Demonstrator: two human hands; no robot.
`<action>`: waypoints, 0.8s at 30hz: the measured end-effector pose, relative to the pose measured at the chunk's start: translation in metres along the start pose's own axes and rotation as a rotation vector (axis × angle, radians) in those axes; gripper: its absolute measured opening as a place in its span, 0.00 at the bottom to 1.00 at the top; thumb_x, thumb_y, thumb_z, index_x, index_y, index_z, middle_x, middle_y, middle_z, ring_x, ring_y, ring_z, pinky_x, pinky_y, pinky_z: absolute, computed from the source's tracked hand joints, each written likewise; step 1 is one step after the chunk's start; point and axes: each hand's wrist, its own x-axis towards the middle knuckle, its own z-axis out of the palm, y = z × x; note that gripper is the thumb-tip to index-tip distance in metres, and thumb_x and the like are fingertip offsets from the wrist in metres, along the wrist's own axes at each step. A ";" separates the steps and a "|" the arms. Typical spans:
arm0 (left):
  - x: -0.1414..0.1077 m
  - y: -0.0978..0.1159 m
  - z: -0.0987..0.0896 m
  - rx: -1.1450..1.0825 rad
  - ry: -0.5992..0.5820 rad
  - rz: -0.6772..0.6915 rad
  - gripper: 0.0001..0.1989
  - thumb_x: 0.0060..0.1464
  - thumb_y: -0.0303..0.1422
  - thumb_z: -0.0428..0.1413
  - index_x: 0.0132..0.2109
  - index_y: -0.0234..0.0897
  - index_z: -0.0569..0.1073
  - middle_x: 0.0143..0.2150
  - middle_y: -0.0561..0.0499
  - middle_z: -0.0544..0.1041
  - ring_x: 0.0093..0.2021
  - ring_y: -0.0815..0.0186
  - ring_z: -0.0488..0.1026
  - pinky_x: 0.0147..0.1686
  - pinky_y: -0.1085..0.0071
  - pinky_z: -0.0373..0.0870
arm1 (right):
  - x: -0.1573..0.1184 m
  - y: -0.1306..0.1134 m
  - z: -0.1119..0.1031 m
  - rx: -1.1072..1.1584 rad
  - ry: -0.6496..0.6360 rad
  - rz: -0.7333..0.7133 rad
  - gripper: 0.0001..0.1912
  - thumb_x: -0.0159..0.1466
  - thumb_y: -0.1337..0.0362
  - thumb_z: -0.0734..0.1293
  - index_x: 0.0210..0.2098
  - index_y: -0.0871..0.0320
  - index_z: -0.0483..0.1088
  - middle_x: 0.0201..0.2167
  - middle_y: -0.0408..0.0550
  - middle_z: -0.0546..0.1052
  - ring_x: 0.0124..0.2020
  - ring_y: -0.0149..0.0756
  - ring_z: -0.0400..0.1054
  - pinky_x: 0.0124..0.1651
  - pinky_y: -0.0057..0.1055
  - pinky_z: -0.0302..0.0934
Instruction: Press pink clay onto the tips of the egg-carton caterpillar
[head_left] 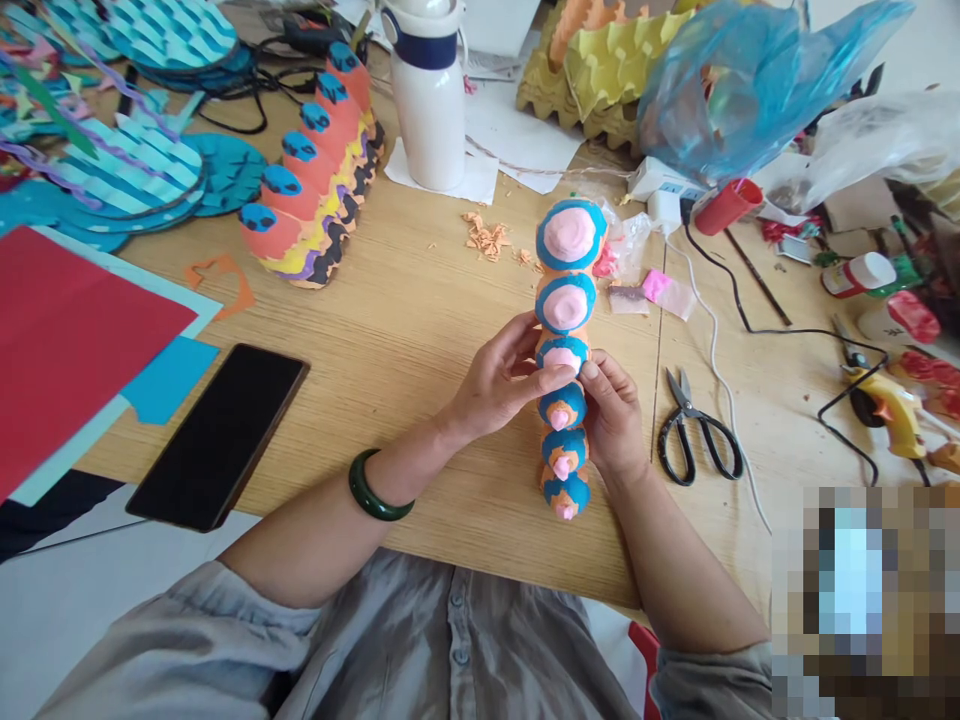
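Note:
A long strip of bumps, orange with blue rings and pink centres, stands lengthwise away from me. Its upper bumps carry broad pink discs; the lower ones have small pink lumps. My left hand holds its left side, with a finger or thumb reaching over the third bump's pink patch. On the right side, my right hand grips the strip around the third and fourth bumps, thumb near the blue rim. The undersides of both hands' grips are hidden. A green bangle circles my left wrist.
A black phone and red sheet lie left. Behind are a painted bump strip, white bottle and orange scraps. Scissors, a white cable, a blue bag and yellow glue gun are right.

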 end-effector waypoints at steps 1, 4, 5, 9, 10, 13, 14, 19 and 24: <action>0.000 0.001 0.000 0.003 -0.003 -0.010 0.24 0.55 0.47 0.70 0.51 0.41 0.72 0.46 0.49 0.82 0.47 0.62 0.80 0.44 0.68 0.77 | 0.000 0.000 0.000 0.001 0.000 0.002 0.16 0.60 0.48 0.78 0.30 0.51 0.76 0.25 0.38 0.74 0.23 0.29 0.60 0.28 0.31 0.56; 0.001 0.004 -0.003 -0.020 -0.049 -0.041 0.28 0.51 0.47 0.72 0.53 0.42 0.72 0.48 0.48 0.82 0.49 0.60 0.80 0.45 0.66 0.77 | 0.002 0.001 0.000 0.014 -0.003 0.013 0.17 0.59 0.47 0.78 0.29 0.52 0.75 0.24 0.38 0.73 0.23 0.29 0.60 0.28 0.30 0.56; 0.002 0.006 -0.003 -0.038 -0.062 -0.048 0.28 0.51 0.48 0.72 0.54 0.42 0.73 0.49 0.48 0.82 0.50 0.59 0.80 0.46 0.66 0.78 | 0.002 0.000 0.000 0.019 -0.004 0.017 0.18 0.59 0.47 0.78 0.29 0.52 0.74 0.24 0.38 0.73 0.23 0.29 0.60 0.28 0.30 0.56; 0.004 0.006 -0.005 -0.053 -0.031 -0.061 0.23 0.56 0.49 0.67 0.51 0.40 0.74 0.48 0.47 0.83 0.51 0.60 0.80 0.48 0.65 0.78 | 0.002 -0.001 0.001 0.015 -0.007 0.025 0.18 0.59 0.48 0.78 0.27 0.52 0.74 0.24 0.39 0.73 0.23 0.30 0.61 0.28 0.31 0.58; 0.004 0.005 -0.005 -0.044 -0.019 -0.064 0.22 0.57 0.49 0.66 0.50 0.39 0.74 0.48 0.47 0.83 0.50 0.60 0.80 0.47 0.65 0.78 | 0.001 0.000 0.002 0.013 -0.008 0.023 0.17 0.59 0.48 0.78 0.27 0.52 0.74 0.24 0.39 0.74 0.24 0.30 0.62 0.28 0.30 0.58; 0.005 0.001 -0.005 -0.021 -0.003 -0.076 0.23 0.57 0.47 0.67 0.51 0.39 0.74 0.47 0.48 0.84 0.46 0.61 0.81 0.44 0.66 0.79 | 0.001 0.002 0.002 0.020 -0.009 0.015 0.14 0.60 0.49 0.77 0.29 0.52 0.76 0.24 0.39 0.75 0.26 0.31 0.65 0.30 0.30 0.59; 0.006 -0.001 -0.005 -0.018 0.005 -0.078 0.23 0.56 0.47 0.67 0.52 0.38 0.74 0.46 0.48 0.85 0.45 0.62 0.81 0.44 0.66 0.79 | 0.001 0.003 0.002 0.021 -0.010 0.015 0.14 0.61 0.50 0.77 0.29 0.52 0.77 0.24 0.39 0.75 0.27 0.31 0.65 0.30 0.30 0.60; 0.007 -0.006 -0.007 -0.016 0.035 -0.047 0.28 0.52 0.48 0.71 0.52 0.38 0.73 0.45 0.46 0.86 0.44 0.62 0.83 0.44 0.67 0.79 | 0.001 0.005 0.002 0.002 0.005 0.024 0.13 0.61 0.51 0.76 0.29 0.51 0.77 0.25 0.39 0.75 0.27 0.32 0.66 0.30 0.30 0.60; 0.006 -0.008 -0.008 0.007 0.044 -0.026 0.29 0.51 0.47 0.72 0.52 0.37 0.73 0.43 0.47 0.86 0.41 0.65 0.83 0.41 0.71 0.79 | 0.002 0.007 0.000 0.000 -0.008 0.031 0.14 0.63 0.50 0.76 0.30 0.52 0.77 0.25 0.39 0.75 0.27 0.31 0.66 0.30 0.30 0.60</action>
